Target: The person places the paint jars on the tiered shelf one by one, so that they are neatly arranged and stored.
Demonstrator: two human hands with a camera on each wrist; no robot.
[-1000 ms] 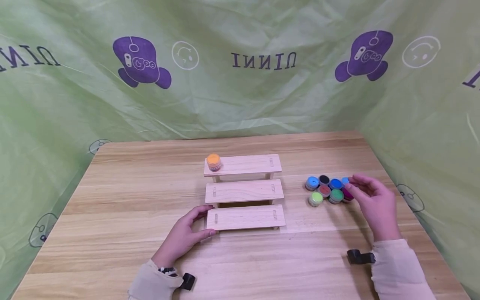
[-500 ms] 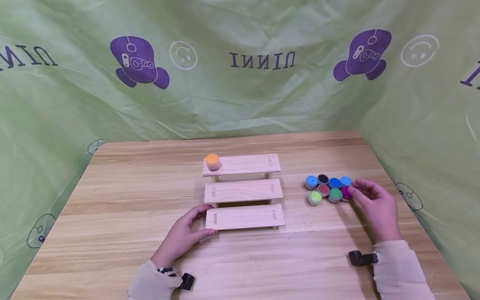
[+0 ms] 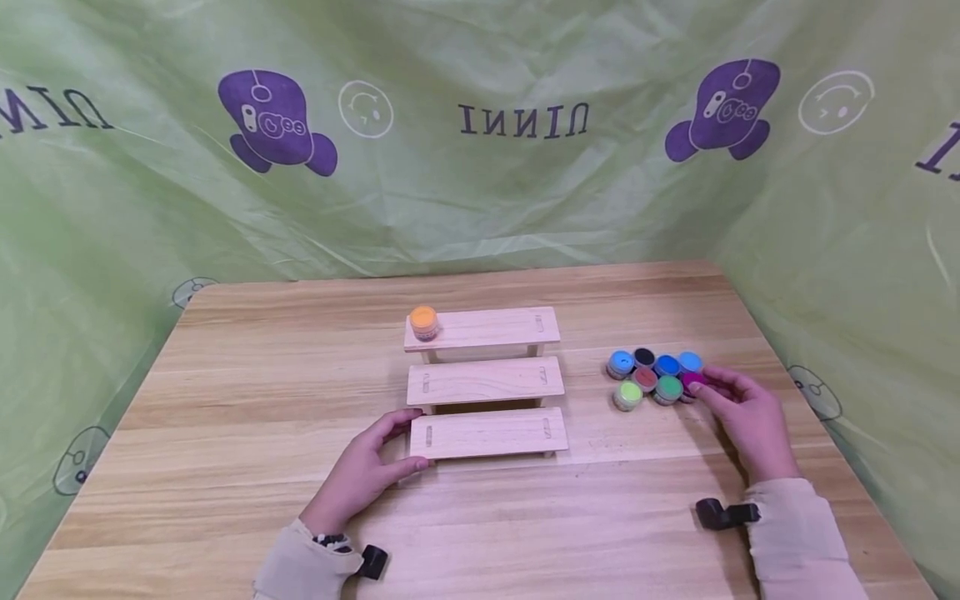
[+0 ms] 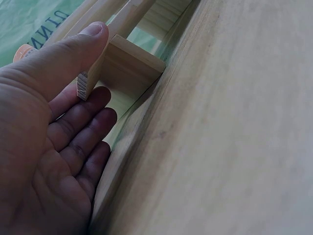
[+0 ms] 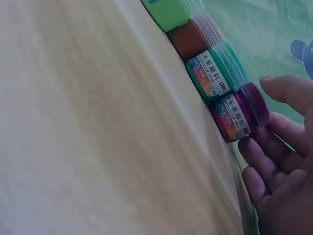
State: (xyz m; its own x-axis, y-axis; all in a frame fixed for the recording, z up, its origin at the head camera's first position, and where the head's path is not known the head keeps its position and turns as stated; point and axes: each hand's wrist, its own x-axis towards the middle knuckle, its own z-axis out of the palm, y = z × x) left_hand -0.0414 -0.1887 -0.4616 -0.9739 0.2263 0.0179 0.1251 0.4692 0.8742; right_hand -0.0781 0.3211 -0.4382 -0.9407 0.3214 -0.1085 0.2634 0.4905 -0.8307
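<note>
My left hand (image 3: pixel 363 471) holds the left end of the front wooden step (image 3: pixel 491 433), thumb at its near edge and a finger at its far edge. In the left wrist view, the thumb lies along the board (image 4: pixel 89 78) and the other fingers bend beneath its end. My right hand (image 3: pixel 750 421) is at the magenta paint jar (image 5: pixel 239 115), which stands at the right end of a cluster. In the right wrist view its fingertips are right at the jar's side, while the thumb is spread just off the lid. Green (image 3: pixel 668 389) and light blue (image 3: pixel 690 362) jars adjoin it.
Behind the front step stand a middle step (image 3: pixel 486 382) and a back step (image 3: pixel 495 327), with an orange paint jar (image 3: pixel 424 323) on the latter's left end. Lime (image 3: pixel 628 395), black (image 3: pixel 643 357), brown (image 3: pixel 645 380) and blue (image 3: pixel 667 366) jars fill out the cluster. A green curtain (image 3: pixel 525 200) surrounds the table.
My right hand has come down and in from above the cluster's right side to the magenta jar. The left hand stays at the front step. The head view has shifted slightly.
</note>
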